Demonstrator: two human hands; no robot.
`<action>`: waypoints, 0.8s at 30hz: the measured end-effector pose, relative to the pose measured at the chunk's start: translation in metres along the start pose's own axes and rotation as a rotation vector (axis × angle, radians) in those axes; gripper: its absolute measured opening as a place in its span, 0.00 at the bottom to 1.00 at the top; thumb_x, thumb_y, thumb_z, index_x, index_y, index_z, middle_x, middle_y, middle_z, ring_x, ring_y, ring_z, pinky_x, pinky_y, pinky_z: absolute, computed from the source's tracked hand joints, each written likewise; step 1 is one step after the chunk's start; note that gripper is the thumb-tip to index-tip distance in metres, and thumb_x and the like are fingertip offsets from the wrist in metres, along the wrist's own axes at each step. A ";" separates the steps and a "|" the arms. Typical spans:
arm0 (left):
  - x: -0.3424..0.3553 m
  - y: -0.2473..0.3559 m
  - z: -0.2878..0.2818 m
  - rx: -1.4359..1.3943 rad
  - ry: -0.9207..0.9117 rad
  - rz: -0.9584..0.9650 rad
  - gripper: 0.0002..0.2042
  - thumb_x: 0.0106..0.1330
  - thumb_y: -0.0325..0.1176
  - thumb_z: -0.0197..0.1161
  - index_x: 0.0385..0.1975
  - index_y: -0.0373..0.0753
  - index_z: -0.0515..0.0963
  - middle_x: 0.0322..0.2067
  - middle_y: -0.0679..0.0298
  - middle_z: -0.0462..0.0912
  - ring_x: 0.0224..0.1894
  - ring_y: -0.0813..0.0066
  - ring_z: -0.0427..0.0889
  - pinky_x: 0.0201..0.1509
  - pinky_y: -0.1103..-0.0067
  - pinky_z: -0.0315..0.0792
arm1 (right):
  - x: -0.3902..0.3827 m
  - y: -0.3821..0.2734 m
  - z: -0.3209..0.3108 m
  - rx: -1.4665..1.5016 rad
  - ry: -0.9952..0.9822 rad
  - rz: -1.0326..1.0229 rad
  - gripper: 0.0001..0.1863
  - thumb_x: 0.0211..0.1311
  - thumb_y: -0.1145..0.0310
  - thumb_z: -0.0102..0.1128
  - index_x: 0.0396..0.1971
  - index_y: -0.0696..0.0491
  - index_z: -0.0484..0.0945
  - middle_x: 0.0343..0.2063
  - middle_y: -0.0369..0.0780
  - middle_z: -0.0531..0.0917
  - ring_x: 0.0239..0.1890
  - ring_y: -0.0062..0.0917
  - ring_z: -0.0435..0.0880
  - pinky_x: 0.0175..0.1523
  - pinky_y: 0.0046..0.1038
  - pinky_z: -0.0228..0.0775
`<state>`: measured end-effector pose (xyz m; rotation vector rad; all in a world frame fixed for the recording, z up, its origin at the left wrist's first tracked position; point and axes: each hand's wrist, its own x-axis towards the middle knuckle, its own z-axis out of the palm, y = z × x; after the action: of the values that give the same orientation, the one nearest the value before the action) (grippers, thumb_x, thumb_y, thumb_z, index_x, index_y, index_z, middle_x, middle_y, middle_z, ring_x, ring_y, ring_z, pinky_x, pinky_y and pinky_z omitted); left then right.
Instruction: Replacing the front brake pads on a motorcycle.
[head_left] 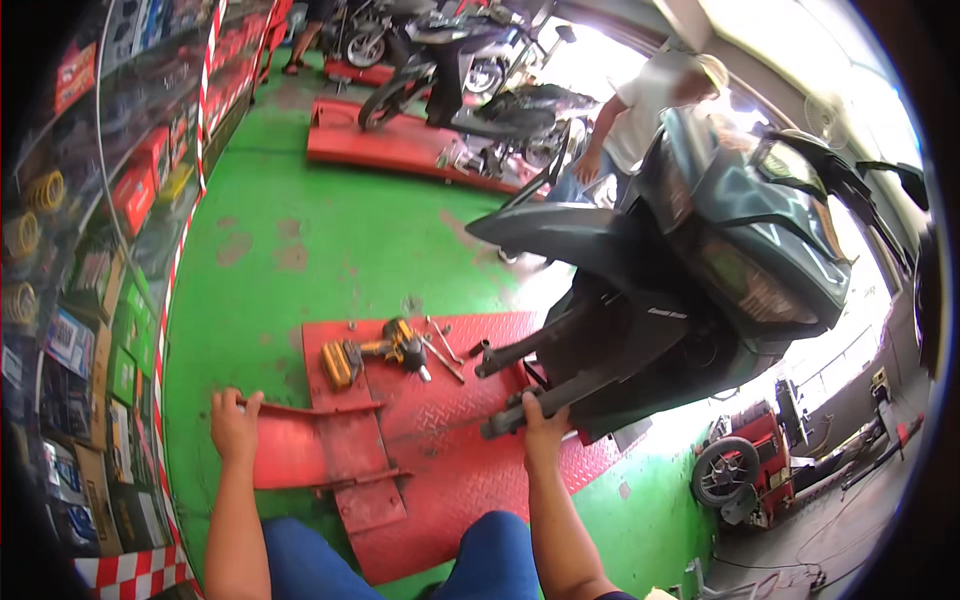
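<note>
My left hand (236, 418) grips the raised edge of a curved red metal plate (295, 450) on the red tread-plate lift (445, 420). My right hand (542, 425) holds the lower end of a fork leg (580, 380) on a dark scooter (720, 280); I see no wheel between the fork legs. A yellow-and-black cordless impact tool (372, 355) lies on the lift beside loose wrenches (445, 365). My blue-clad knees are at the lower edge.
A person (640, 120) in a white shirt stands behind the scooter. Glass shelving (90, 260) with boxed parts lines the left. Other scooters (430, 70) sit on red lifts at the back. A red machine with a tire (725, 470) stands at the right, with cables nearby.
</note>
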<state>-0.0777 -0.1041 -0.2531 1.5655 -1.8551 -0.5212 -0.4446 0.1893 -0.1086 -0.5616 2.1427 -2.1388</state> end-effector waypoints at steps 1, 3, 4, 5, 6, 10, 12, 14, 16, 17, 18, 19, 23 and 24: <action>0.000 0.002 -0.001 0.031 -0.023 -0.009 0.20 0.64 0.51 0.69 0.37 0.40 0.75 0.40 0.57 0.76 0.41 0.50 0.78 0.42 0.59 0.74 | 0.001 0.000 0.003 -0.009 0.003 0.028 0.46 0.61 0.75 0.68 0.73 0.59 0.47 0.45 0.45 0.79 0.39 0.27 0.84 0.42 0.30 0.78; 0.001 0.002 -0.002 0.072 -0.063 -0.006 0.22 0.65 0.54 0.66 0.39 0.40 0.74 0.41 0.55 0.76 0.43 0.49 0.79 0.43 0.57 0.74 | 0.004 0.004 0.006 0.000 0.006 0.045 0.46 0.60 0.72 0.70 0.72 0.60 0.49 0.48 0.47 0.78 0.44 0.31 0.84 0.48 0.32 0.78; 0.002 0.002 -0.001 0.108 -0.079 -0.016 0.22 0.66 0.55 0.65 0.40 0.40 0.73 0.41 0.54 0.76 0.43 0.48 0.79 0.43 0.57 0.74 | 0.006 0.006 0.008 -0.184 0.077 -0.047 0.50 0.58 0.65 0.73 0.72 0.63 0.48 0.54 0.52 0.75 0.53 0.37 0.80 0.57 0.36 0.73; 0.002 0.001 -0.001 0.096 -0.056 0.001 0.22 0.66 0.55 0.65 0.40 0.40 0.73 0.41 0.54 0.76 0.43 0.48 0.79 0.43 0.57 0.74 | 0.006 0.008 0.010 -0.352 0.167 -0.115 0.55 0.55 0.58 0.76 0.72 0.66 0.48 0.61 0.57 0.71 0.62 0.44 0.75 0.66 0.39 0.68; 0.003 0.001 0.000 0.126 -0.094 -0.014 0.23 0.67 0.56 0.64 0.41 0.40 0.73 0.42 0.54 0.76 0.44 0.48 0.80 0.44 0.57 0.75 | 0.006 0.009 0.012 -0.344 0.150 -0.148 0.55 0.55 0.58 0.76 0.72 0.66 0.48 0.61 0.57 0.71 0.62 0.44 0.75 0.66 0.39 0.68; 0.005 0.000 0.001 0.242 -0.143 -0.034 0.25 0.68 0.58 0.62 0.43 0.39 0.72 0.44 0.52 0.77 0.45 0.47 0.81 0.45 0.56 0.77 | -0.001 0.007 0.014 -0.521 0.262 0.004 0.63 0.56 0.48 0.75 0.72 0.73 0.43 0.67 0.65 0.63 0.71 0.47 0.66 0.73 0.36 0.58; 0.004 0.000 0.000 0.248 -0.136 -0.017 0.26 0.67 0.59 0.61 0.44 0.39 0.72 0.44 0.52 0.77 0.45 0.47 0.82 0.44 0.56 0.78 | -0.004 0.004 0.011 -0.558 0.261 0.052 0.62 0.57 0.46 0.73 0.72 0.73 0.44 0.68 0.64 0.63 0.71 0.48 0.66 0.72 0.35 0.59; 0.005 0.001 -0.001 0.262 -0.143 -0.012 0.26 0.68 0.60 0.61 0.44 0.39 0.72 0.44 0.51 0.77 0.45 0.47 0.82 0.44 0.56 0.77 | -0.002 0.000 0.005 -0.547 0.249 0.069 0.62 0.58 0.44 0.72 0.73 0.72 0.44 0.67 0.63 0.64 0.71 0.47 0.66 0.72 0.34 0.59; 0.004 0.002 -0.003 0.236 -0.128 0.006 0.26 0.68 0.60 0.61 0.43 0.39 0.72 0.44 0.51 0.77 0.44 0.46 0.82 0.44 0.56 0.77 | 0.000 -0.002 0.000 -0.410 0.177 0.104 0.66 0.54 0.43 0.74 0.74 0.70 0.41 0.72 0.64 0.54 0.76 0.51 0.57 0.77 0.39 0.49; 0.004 0.001 -0.004 0.232 -0.131 -0.002 0.26 0.67 0.60 0.61 0.42 0.38 0.73 0.44 0.51 0.77 0.44 0.46 0.82 0.44 0.56 0.77 | 0.000 -0.003 -0.002 -0.400 0.163 0.080 0.66 0.54 0.43 0.74 0.74 0.70 0.41 0.72 0.64 0.54 0.76 0.51 0.57 0.77 0.39 0.49; 0.003 0.001 -0.004 0.225 -0.120 0.007 0.26 0.67 0.60 0.61 0.42 0.38 0.73 0.44 0.51 0.77 0.44 0.46 0.82 0.44 0.56 0.77 | -0.002 -0.004 -0.005 -0.343 0.126 0.016 0.64 0.54 0.48 0.75 0.74 0.69 0.42 0.72 0.62 0.56 0.75 0.48 0.59 0.76 0.38 0.52; 0.003 0.002 -0.005 0.204 -0.120 0.011 0.26 0.67 0.60 0.61 0.41 0.38 0.73 0.43 0.51 0.78 0.44 0.46 0.82 0.44 0.56 0.77 | -0.004 -0.006 -0.008 -0.308 0.096 -0.016 0.62 0.55 0.52 0.76 0.74 0.68 0.43 0.72 0.59 0.58 0.74 0.45 0.62 0.75 0.36 0.55; 0.002 0.003 -0.004 0.175 -0.094 -0.006 0.24 0.67 0.57 0.63 0.40 0.38 0.74 0.43 0.51 0.79 0.43 0.45 0.81 0.44 0.56 0.76 | -0.015 -0.015 -0.021 -0.195 -0.017 -0.049 0.58 0.55 0.60 0.77 0.75 0.63 0.45 0.69 0.53 0.61 0.70 0.40 0.64 0.72 0.36 0.59; 0.002 0.003 -0.004 0.170 -0.080 0.003 0.24 0.67 0.57 0.63 0.40 0.38 0.74 0.43 0.51 0.79 0.43 0.45 0.81 0.44 0.56 0.76 | -0.018 -0.018 -0.026 -0.179 -0.044 -0.038 0.59 0.53 0.62 0.78 0.75 0.62 0.44 0.69 0.53 0.61 0.68 0.38 0.68 0.70 0.34 0.62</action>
<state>-0.0772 -0.1050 -0.2479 1.6738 -2.0062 -0.4397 -0.4313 0.2198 -0.0939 -0.6612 2.3322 -1.9445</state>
